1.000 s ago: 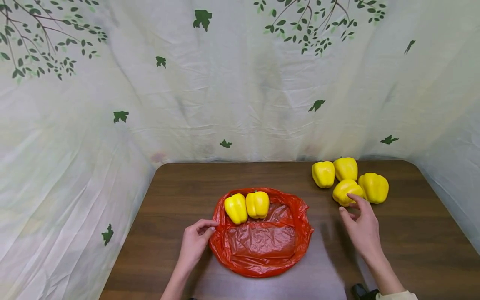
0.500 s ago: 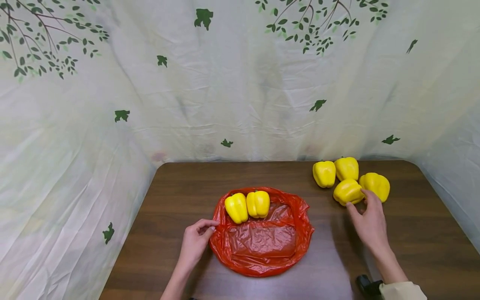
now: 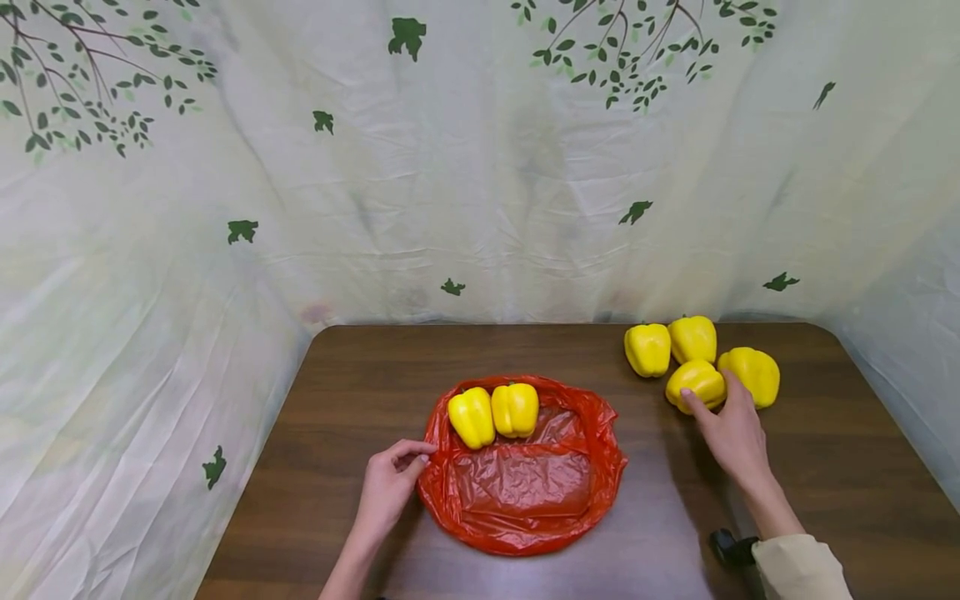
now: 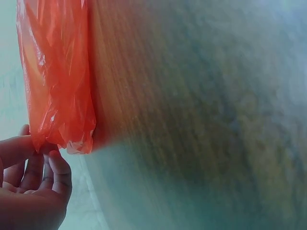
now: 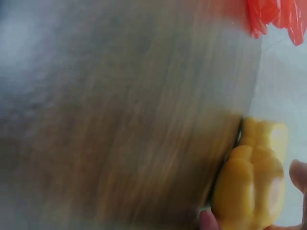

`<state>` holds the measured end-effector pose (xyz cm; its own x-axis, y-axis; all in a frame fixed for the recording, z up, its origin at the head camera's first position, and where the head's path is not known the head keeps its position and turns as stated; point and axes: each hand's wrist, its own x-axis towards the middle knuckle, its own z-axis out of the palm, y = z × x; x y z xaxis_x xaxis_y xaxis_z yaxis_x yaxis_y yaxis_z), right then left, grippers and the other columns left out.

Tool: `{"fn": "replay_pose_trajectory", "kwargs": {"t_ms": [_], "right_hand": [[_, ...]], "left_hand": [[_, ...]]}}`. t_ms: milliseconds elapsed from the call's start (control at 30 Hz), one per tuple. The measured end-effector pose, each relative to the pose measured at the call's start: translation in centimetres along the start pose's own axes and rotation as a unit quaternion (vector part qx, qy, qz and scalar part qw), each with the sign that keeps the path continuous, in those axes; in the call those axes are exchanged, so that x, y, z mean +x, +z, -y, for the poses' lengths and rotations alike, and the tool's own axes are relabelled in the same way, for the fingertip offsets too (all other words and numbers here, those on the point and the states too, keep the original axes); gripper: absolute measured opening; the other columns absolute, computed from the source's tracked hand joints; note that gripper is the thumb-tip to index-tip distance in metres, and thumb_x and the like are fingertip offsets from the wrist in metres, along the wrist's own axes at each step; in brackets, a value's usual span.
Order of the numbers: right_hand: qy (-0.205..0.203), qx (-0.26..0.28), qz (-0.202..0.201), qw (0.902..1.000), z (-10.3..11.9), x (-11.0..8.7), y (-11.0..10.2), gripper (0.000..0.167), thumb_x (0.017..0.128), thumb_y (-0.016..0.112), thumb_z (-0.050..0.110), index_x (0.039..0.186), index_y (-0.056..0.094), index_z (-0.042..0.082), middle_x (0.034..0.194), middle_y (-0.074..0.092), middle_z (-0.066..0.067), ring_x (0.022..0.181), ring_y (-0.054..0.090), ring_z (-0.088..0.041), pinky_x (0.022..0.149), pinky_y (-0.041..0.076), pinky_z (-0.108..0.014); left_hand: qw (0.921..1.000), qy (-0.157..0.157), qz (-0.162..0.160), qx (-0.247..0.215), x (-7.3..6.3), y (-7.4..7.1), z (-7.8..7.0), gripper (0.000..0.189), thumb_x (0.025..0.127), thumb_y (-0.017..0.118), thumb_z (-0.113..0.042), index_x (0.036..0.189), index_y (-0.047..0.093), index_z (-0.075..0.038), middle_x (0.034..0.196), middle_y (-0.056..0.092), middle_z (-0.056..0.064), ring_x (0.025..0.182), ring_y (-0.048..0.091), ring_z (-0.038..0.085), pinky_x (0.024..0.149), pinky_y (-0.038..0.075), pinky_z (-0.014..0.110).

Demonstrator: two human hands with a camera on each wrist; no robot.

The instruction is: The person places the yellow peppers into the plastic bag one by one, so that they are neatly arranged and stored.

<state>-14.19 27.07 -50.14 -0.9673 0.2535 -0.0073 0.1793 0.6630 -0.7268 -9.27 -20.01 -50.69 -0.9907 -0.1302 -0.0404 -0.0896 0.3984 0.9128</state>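
Note:
A red plastic bag [image 3: 525, 479] lies on the table with its mouth spread wide and its rim rolled down. Two yellow bell peppers [image 3: 515, 410] sit inside it, side by side at the back left. My left hand [image 3: 390, 483] pinches the bag's left rim between thumb and fingers; the left wrist view shows this hand [image 4: 36, 177] at the bag's crumpled edge. At the right, my right hand [image 3: 735, 433] grips the nearest yellow bell pepper [image 3: 693, 385], thumb on one side and fingers on the other. In the right wrist view that bell pepper [image 5: 249, 189] lies between thumb and fingers.
Close around the gripped one stand more yellow bell peppers: one at the back left [image 3: 647, 350], one behind [image 3: 693, 338] and one to the right [image 3: 752, 377]. The dark wooden table [image 3: 360, 375] ends at a leaf-printed cloth [image 3: 495, 167] at the back.
My right hand has shifted from the front of the nearest bell pepper to its right side, and its thumb and fingers have closed around it. The left hand stays at the bag's rim.

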Motion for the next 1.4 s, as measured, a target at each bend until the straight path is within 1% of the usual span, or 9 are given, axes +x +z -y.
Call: {"fn": "replay_pose_trajectory", "kwargs": {"t_ms": [167,433,633,700,900,1000,1067,1267,1400], "right_hand": [[0.01,0.001,-0.01,0.9999,-0.3,0.4,0.2,0.089,0.097,0.048,0.057,0.151,0.019,-0.007,0.149,0.03,-0.034,0.129,0.034,-0.053,0.097,0.028,-0.07],[0.041,0.017,-0.004,0.999,-0.2,0.6,0.4,0.09,0.095,0.05,0.058,0.152,0.02,-0.005,0.147,0.034,-0.033,0.124,0.039,-0.054,0.098,0.03,-0.068],[0.022,0.027,-0.001,0.9994,0.0,0.8,0.3,0.083,0.096,0.055,0.051,0.15,0.026,-0.006,0.146,0.036,-0.032,0.124,0.04,-0.052,0.098,0.032,-0.065],[0.018,0.027,0.001,0.9995,0.0,0.9,0.3,0.082,0.096,0.057,0.049,0.15,0.026,-0.005,0.146,0.036,-0.033,0.125,0.04,-0.052,0.099,0.032,-0.064],[0.011,0.019,0.023,0.9995,0.1,1.0,0.2,0.087,0.097,0.055,0.048,0.155,0.015,-0.003,0.151,0.027,-0.033,0.131,0.032,-0.054,0.103,0.028,-0.065],[0.009,0.02,0.033,0.9992,0.2,1.0,0.2,0.087,0.098,0.054,0.048,0.155,0.011,-0.002,0.153,0.023,-0.033,0.132,0.03,-0.055,0.103,0.027,-0.066],[0.01,0.023,0.035,0.9991,0.3,1.0,0.2,0.086,0.098,0.054,0.047,0.155,0.011,-0.001,0.153,0.023,-0.033,0.132,0.03,-0.055,0.103,0.027,-0.066],[0.027,0.044,0.028,0.9983,0.3,0.9,0.4,0.086,0.098,0.054,0.046,0.155,0.012,-0.003,0.153,0.024,-0.033,0.131,0.032,-0.054,0.103,0.028,-0.066],[0.035,0.061,0.019,0.9974,0.2,0.8,0.5,0.087,0.097,0.056,0.046,0.154,0.013,-0.002,0.152,0.025,-0.033,0.129,0.034,-0.051,0.102,0.03,-0.064]], "left_hand": [[0.9999,0.013,-0.003,-0.006,-0.3,-0.1,0.1,0.016,0.09,0.066,0.004,0.097,0.076,-0.006,0.093,0.071,0.008,0.074,0.06,0.02,0.065,0.051,0.024],[0.9995,0.024,-0.006,-0.018,-0.4,-0.1,0.3,0.017,0.089,0.066,0.005,0.095,0.076,-0.006,0.093,0.072,0.008,0.075,0.062,0.021,0.066,0.052,0.024],[0.9998,0.011,-0.007,-0.015,-0.4,-0.1,0.1,0.016,0.09,0.066,0.003,0.098,0.076,-0.005,0.095,0.071,0.009,0.075,0.061,0.021,0.065,0.052,0.024],[0.9998,0.005,-0.006,-0.016,-0.6,-0.2,-0.5,0.015,0.09,0.066,0.005,0.098,0.076,-0.004,0.095,0.071,0.011,0.075,0.061,0.024,0.065,0.052,0.025],[1.0,0.004,0.002,-0.009,-1.6,-0.6,-3.7,0.015,0.089,0.063,0.009,0.098,0.074,0.003,0.096,0.07,0.018,0.076,0.062,0.032,0.067,0.055,0.03],[1.0,0.0,0.001,-0.003,-1.7,-0.7,-4.1,0.015,0.089,0.063,0.008,0.098,0.074,0.003,0.096,0.07,0.018,0.077,0.062,0.033,0.067,0.056,0.032],[1.0,-0.003,0.001,-0.006,-1.5,-0.6,-3.6,0.015,0.09,0.063,0.008,0.098,0.074,0.003,0.097,0.07,0.018,0.076,0.062,0.033,0.066,0.056,0.033],[0.9999,-0.003,-0.002,-0.014,-0.3,-0.2,-0.4,0.016,0.091,0.065,0.004,0.099,0.076,-0.004,0.098,0.071,0.011,0.072,0.06,0.022,0.061,0.054,0.028],[0.9999,-0.001,-0.005,-0.013,-0.1,-0.1,0.1,0.017,0.09,0.065,0.004,0.098,0.076,-0.006,0.096,0.071,0.009,0.07,0.059,0.021,0.059,0.052,0.027]]}}
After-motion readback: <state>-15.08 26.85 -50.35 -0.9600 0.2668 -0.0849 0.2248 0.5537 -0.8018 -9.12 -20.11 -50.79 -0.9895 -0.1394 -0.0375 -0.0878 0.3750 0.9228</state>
